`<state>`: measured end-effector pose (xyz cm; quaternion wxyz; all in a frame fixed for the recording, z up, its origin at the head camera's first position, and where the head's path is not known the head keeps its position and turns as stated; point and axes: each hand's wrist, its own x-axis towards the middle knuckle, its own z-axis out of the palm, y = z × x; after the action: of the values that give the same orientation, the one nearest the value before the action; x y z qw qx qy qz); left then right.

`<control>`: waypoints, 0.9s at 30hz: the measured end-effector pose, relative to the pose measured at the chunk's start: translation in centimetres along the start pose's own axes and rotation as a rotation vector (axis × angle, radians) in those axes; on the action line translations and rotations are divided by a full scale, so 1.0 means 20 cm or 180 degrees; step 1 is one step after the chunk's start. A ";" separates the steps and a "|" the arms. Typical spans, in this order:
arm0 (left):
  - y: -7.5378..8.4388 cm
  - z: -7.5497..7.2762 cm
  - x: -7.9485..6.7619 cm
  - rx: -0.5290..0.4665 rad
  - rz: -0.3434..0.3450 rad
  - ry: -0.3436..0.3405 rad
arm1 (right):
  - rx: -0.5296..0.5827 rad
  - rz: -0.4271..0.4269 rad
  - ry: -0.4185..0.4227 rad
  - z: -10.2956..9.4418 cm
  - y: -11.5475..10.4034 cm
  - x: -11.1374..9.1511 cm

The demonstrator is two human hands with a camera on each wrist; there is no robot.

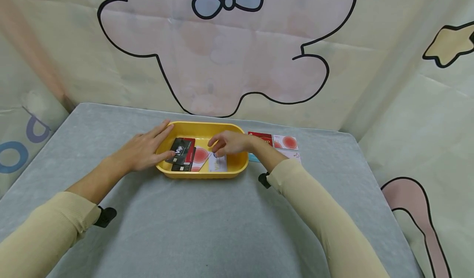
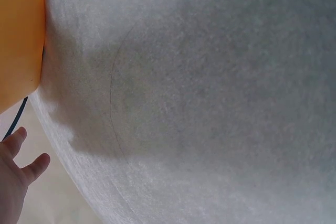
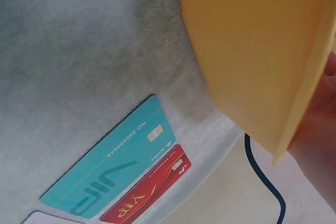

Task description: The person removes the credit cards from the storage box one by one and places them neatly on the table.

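Observation:
Over the left end of a yellow tray (image 1: 201, 174), my left hand (image 1: 146, 148) rests with fingers straight and spread at the rim. Its thumb reaches over the wall to the black VIP card (image 1: 180, 151). Inside the tray lie a red card (image 1: 191, 151), partly covered, another black card (image 1: 180, 168), a white card with a pink-red circle (image 1: 200, 156) and a white card with purple print (image 1: 218, 164). My right hand (image 1: 231, 142) dips in from the right, fingers bent, fingertips right at the purple-print card's upper end; I cannot tell whether they pinch it.
Right of the tray, partly behind my right forearm, lie a red VIP card (image 3: 149, 187), a teal VIP card (image 3: 113, 163), a white card with a pink-red circle (image 1: 285, 142) and a pale card (image 1: 292, 154). Grey cloth (image 1: 200, 220) covers the table; a printed curtain (image 1: 237, 72) hangs behind.

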<state>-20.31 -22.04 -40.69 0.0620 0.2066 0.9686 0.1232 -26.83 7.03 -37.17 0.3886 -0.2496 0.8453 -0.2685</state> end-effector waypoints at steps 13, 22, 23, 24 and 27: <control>0.00 0.00 -0.01 -0.0008 0.0055 0.0037 | -0.0137 0.0079 0.0113 -0.01 0.00 0.00; 0.01 0.00 -0.01 -0.0021 0.0052 0.0044 | -0.0246 0.0148 0.0052 -0.01 -0.02 0.00; 0.01 0.00 -0.01 -0.0020 0.0053 0.0043 | -0.0257 0.0158 0.0044 -0.01 -0.02 0.00; 0.01 0.00 -0.01 -0.0019 0.0056 0.0047 | -0.0259 0.0170 0.0036 -0.01 -0.02 0.00; 0.01 -0.01 -0.01 -0.0011 0.0057 0.0045 | -0.0277 0.0191 0.0030 -0.01 -0.03 0.00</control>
<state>-20.08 -22.02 -40.53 0.0544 0.2143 0.9670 0.1269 -26.95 6.65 -36.78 0.3812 -0.2396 0.8652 -0.2209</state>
